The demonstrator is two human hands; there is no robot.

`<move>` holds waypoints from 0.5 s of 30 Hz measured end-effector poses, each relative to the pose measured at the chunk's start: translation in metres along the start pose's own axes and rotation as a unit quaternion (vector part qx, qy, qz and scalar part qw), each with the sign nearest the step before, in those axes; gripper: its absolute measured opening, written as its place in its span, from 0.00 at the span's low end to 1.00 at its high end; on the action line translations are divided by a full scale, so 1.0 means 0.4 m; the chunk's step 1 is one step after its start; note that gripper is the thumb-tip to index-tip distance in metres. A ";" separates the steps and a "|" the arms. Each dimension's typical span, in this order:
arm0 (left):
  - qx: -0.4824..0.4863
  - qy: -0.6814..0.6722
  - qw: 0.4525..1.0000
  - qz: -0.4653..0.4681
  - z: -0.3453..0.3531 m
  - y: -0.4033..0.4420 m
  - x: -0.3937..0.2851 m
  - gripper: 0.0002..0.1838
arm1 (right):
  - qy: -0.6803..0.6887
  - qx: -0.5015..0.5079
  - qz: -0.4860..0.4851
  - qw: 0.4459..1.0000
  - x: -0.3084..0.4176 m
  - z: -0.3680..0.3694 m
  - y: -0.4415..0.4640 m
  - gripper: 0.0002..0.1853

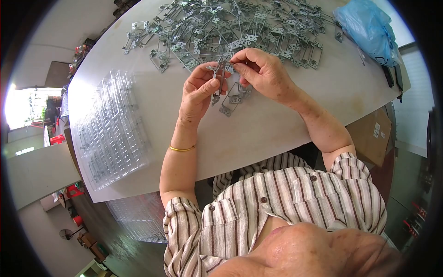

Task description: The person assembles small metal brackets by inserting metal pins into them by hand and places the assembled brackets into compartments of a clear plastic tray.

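Observation:
My left hand point(199, 90) pinches a grey metal bracket point(220, 79) between thumb and fingers, holding it roughly upright above the table. At the bracket's upper end, the thumb and forefinger of my right hand point(267, 76) close on it or on a small part there; the fingers hide the exact contact. Just below my hands, a few similar brackets with thin wire loops point(236, 98) lie on the table. Beyond them spreads a large heap of the same metal wire brackets point(249, 32).
Clear plastic trays with moulded pockets point(113, 129) lie at the left of the white table point(184, 152). A blue plastic bag point(367, 27) sits at the far right. Below the right edge stands a cardboard box point(371, 136). More clear trays point(138, 214) are under the left front edge.

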State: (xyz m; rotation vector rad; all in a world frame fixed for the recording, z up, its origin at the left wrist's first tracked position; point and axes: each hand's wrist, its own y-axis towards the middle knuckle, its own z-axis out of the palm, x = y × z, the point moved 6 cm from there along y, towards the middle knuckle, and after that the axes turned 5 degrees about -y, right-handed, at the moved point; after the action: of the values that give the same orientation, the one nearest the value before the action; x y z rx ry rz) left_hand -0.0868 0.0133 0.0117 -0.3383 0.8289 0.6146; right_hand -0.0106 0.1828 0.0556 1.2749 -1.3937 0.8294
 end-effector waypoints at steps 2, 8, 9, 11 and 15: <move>0.001 0.016 1.000 -0.001 -0.004 0.000 0.001 0.24 | -0.016 -0.013 -0.009 1.000 0.006 -0.003 0.000 0.04; -0.006 0.076 0.997 0.000 -0.004 -0.003 -0.002 0.25 | -0.095 -0.035 -0.107 0.989 0.012 -0.008 0.001 0.05; -0.006 0.083 0.997 0.001 -0.003 -0.002 -0.003 0.25 | -0.061 -0.015 -0.060 0.996 0.005 -0.006 0.001 0.06; -0.005 0.127 0.992 -0.017 -0.003 -0.005 -0.002 0.25 | 0.007 0.025 0.036 0.999 -0.004 -0.002 -0.004 0.07; -0.006 0.139 0.989 -0.046 0.018 -0.007 0.005 0.25 | 0.091 0.057 0.091 0.990 -0.017 0.005 -0.003 0.09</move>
State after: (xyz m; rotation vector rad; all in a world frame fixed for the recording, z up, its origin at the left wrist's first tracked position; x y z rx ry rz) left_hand -0.0800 0.0156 0.0149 -0.4771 1.0701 0.4927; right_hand -0.0105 0.1824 0.0482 1.1378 -1.3450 1.1367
